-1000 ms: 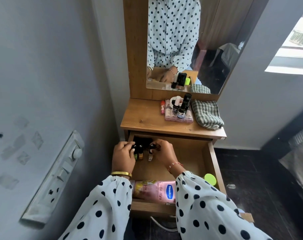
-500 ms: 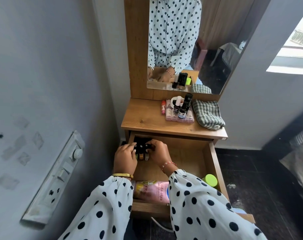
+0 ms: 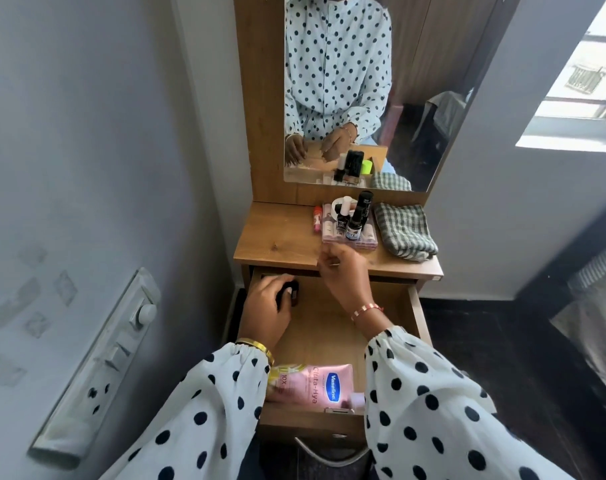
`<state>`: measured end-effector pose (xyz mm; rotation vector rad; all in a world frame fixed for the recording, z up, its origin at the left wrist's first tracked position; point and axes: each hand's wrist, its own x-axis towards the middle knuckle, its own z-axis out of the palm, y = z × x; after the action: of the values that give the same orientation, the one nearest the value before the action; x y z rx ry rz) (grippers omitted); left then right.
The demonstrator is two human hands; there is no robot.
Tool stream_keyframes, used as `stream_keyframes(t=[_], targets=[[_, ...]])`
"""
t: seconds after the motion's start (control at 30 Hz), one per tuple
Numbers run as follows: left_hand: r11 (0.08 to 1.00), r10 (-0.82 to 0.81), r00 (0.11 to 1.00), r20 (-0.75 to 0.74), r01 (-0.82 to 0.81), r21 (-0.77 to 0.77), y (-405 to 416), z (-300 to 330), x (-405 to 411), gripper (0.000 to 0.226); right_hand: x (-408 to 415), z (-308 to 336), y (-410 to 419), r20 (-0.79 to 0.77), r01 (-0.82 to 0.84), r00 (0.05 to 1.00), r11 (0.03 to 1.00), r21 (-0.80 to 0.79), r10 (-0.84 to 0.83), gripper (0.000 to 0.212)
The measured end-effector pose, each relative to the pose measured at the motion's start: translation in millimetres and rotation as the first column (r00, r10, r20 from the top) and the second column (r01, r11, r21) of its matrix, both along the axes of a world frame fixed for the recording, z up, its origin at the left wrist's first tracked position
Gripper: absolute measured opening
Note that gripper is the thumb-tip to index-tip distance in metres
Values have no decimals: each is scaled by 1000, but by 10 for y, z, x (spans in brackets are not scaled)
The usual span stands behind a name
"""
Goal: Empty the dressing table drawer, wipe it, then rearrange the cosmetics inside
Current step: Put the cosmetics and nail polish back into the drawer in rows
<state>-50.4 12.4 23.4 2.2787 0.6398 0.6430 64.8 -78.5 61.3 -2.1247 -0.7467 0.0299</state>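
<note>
— Wooden open drawer (image 3: 332, 341) sits at six o'clock under my camera; which hand is closer to the cosmetics up top?

— From here, my right hand (image 3: 343, 271) is. It hovers over the front edge of the wooden dressing tabletop (image 3: 277, 240), fingers curled in; I cannot tell whether they pinch anything small. The pink flat palette stacked with small dark bottles (image 3: 350, 228) lies just beyond it at twelve o'clock, bottles upright, the palette's long side running nine to three.

— And my left?

— My left hand (image 3: 266, 313) is down in the drawer's far left corner at ten o'clock, fingers wrapped over a small black bottle (image 3: 292, 293).

— Anything in the way?

— Green checked folded cloth (image 3: 405, 233) lies just beside the palette at three o'clock. Pink Vaseline lotion tube (image 3: 315, 386) lies flat at the drawer's near end, long axis nine to three, between my sleeves. I judge the reach clear.
</note>
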Motion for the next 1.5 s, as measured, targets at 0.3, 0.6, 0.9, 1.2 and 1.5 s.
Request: stream_keyframes(t=[0.3,0.6,0.9,1.2,1.5], targets=[[996,-91,995,47,91,3,-124,601,514,31,557,460,-111,154,254,952,964,80,-264,16],[996,-51,998,43,54,-76,-50,805,763,30,712,832,141,640,168,715,819,-549,283,29],[992,-57,997,53,63,-111,1,743,697,28,692,891,233,598,233,696,662,-712,398,26],[987,-58,995,78,69,-147,1,728,669,30,663,886,151,666,162,655,794,-586,358,26],[980,-127,985,119,144,-138,98,700,675,37,418,817,22,360,-183,898,958,-221,254,18]])
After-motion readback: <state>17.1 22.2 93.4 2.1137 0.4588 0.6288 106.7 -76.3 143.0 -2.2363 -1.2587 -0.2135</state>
